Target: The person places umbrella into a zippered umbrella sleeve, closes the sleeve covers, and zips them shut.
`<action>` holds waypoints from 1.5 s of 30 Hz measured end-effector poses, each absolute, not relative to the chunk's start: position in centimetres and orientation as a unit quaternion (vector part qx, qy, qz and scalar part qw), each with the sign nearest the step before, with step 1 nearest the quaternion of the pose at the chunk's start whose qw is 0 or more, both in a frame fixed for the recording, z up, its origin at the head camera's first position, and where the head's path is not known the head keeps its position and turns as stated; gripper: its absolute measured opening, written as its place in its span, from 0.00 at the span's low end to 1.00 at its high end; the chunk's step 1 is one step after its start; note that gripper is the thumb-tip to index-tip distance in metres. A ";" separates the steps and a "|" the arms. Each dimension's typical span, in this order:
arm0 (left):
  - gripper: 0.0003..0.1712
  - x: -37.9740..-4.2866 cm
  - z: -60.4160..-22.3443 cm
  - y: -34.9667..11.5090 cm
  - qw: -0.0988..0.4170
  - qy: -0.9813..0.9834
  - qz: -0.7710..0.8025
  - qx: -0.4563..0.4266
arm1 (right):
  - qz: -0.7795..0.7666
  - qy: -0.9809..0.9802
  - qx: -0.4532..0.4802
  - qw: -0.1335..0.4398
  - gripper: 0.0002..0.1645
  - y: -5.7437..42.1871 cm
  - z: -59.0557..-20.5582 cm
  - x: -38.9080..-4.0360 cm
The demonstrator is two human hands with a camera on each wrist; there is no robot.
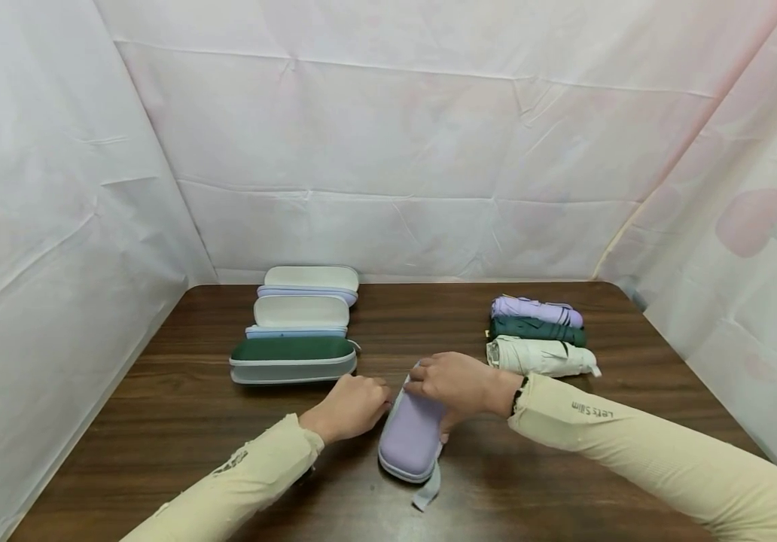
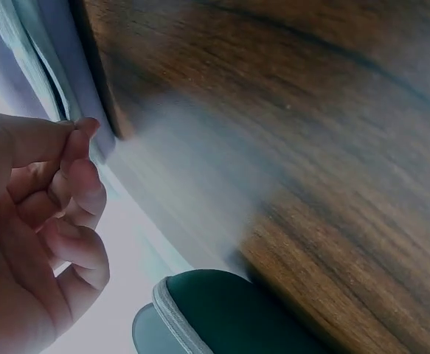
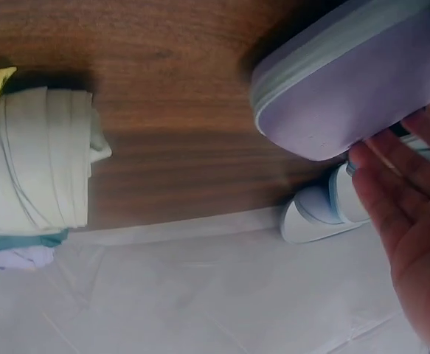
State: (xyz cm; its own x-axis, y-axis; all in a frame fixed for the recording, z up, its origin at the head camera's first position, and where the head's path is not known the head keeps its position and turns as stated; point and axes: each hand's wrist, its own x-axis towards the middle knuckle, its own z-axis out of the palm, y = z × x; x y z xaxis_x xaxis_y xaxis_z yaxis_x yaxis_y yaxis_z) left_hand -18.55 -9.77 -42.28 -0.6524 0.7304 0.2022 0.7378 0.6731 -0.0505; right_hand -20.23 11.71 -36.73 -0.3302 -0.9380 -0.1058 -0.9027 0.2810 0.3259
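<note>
From my end, the lilac zippered case [image 1: 414, 436] is on the near middle of the wooden surface [image 1: 192, 452], slanted, between the green-topped case [image 1: 294, 348] and the cream folded umbrella [image 1: 540, 357]. My right hand [image 1: 456, 384] grips its far end from above, thumb along one side and fingers over the other; my left hand [image 1: 354, 406] pinches at the zipped edge, thumb meeting forefinger, though I cannot make out a zip pull between the tips. I take the step to be working that zip. To do it well, I'd brace the case firmly with the right hand without squashing the shell, and draw the left along the seam, low and level, slowing at the rounded corner where teeth could bind. The grey fabric strap [image 1: 428, 493] hangs off the near right side, so I'd make sure it stays out of the teeth.
</note>
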 end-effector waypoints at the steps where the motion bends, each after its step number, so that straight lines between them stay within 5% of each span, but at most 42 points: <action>1: 0.07 -18.5 -42.3 -9.8 0.104 -0.909 -0.018 -0.404 | -0.161 -0.801 0.573 0.060 0.53 11.7 -36.9 -20.2; 16: 0.09 -18.4 -42.3 -11.0 0.100 -0.914 -0.026 -0.392 | -0.133 -0.824 0.537 0.121 0.46 12.6 -38.5 -20.0; 25: 0.09 -18.2 -42.4 -11.5 0.077 -0.914 -0.041 -0.396 | -0.026 -0.825 0.564 0.034 0.43 15.0 -39.2 -21.1; 45: 0.05 -17.7 -42.4 -13.5 0.114 -0.915 -0.040 -0.384 | -0.044 -0.866 0.481 0.131 0.40 14.9 -40.0 -18.1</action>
